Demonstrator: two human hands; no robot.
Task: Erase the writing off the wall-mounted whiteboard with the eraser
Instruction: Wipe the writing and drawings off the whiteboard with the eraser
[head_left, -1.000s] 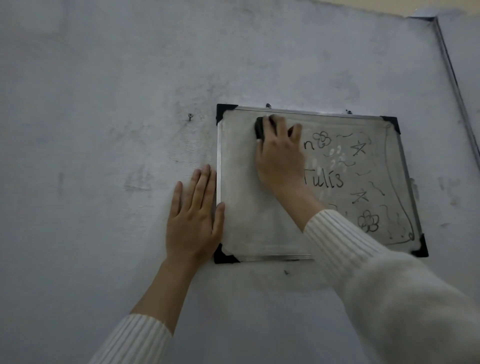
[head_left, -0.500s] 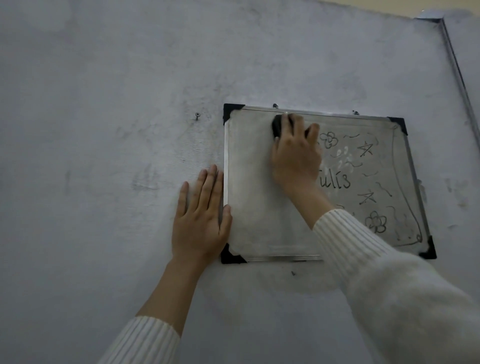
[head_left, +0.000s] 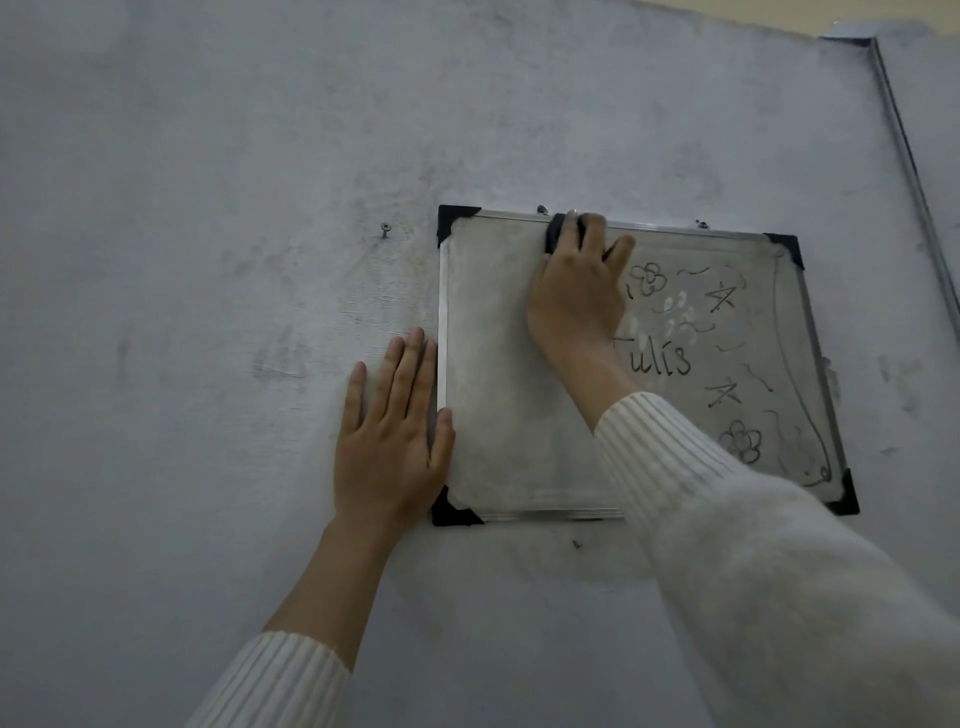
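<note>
White sleeve (head_left: 727, 519) crosses whiteboard (head_left: 493, 389) bottom edge; screw (head_left: 385, 227) nearby.

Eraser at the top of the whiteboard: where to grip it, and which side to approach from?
Take the eraser by its side edges, coming straight from the front with the palm over its back. It lies flat against the whiteboard at the top frame, so only back and edges are free. The right hand holds it this way; only its dark left end shows.

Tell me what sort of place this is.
Probably a plain indoor room, home or classroom unclear: a scuffed painted wall, a small framed whiteboard hung on it, a bare screw beside that.
</note>
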